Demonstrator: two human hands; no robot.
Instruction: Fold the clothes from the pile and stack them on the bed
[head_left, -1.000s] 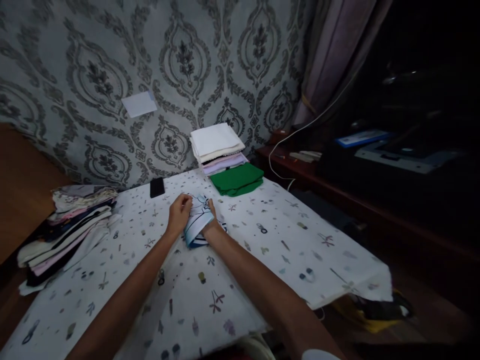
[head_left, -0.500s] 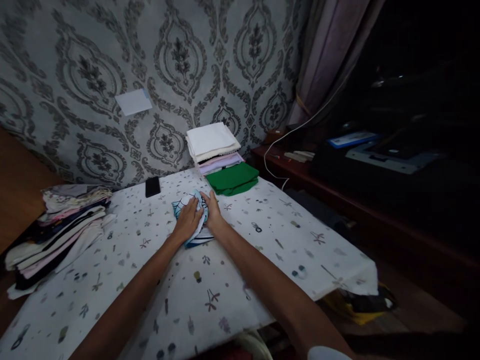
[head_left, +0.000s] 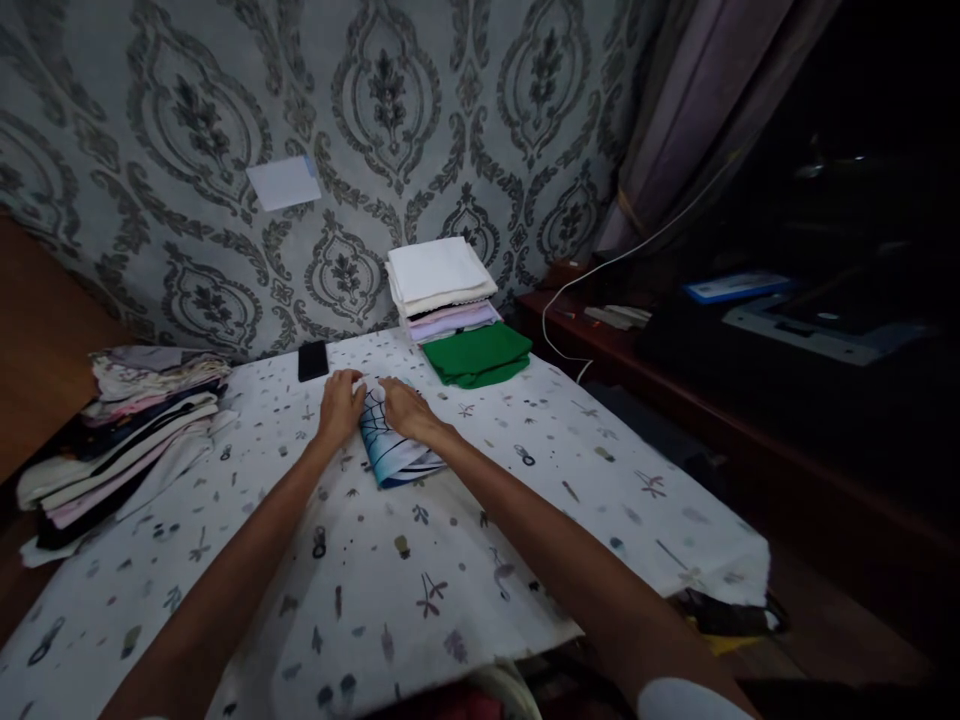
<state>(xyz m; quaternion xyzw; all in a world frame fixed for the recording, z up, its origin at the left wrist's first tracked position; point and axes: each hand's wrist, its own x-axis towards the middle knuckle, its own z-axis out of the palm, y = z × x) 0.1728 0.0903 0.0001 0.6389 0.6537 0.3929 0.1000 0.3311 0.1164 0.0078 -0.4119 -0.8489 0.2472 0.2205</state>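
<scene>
A folded blue-and-white garment with dark web-like lines lies on the patterned tablecloth between my hands. My left hand is at its far left corner, fingers curled and closed on the edge. My right hand lies over the far right part, thumb and fingers pinched on the cloth. My right hand and forearm hide part of the garment. Just beyond it sits a folded green cloth.
Behind the green cloth rises a stack of folded white and lilac clothes. A black phone lies near the wall. At the left stands another pile of folded clothes. A white cable hangs at the right by a dark red shelf.
My left hand has moved from on top of the garment to its far left corner. My right hand has turned over the cloth, and the garment's front part is now uncovered. The view has shifted slightly.
</scene>
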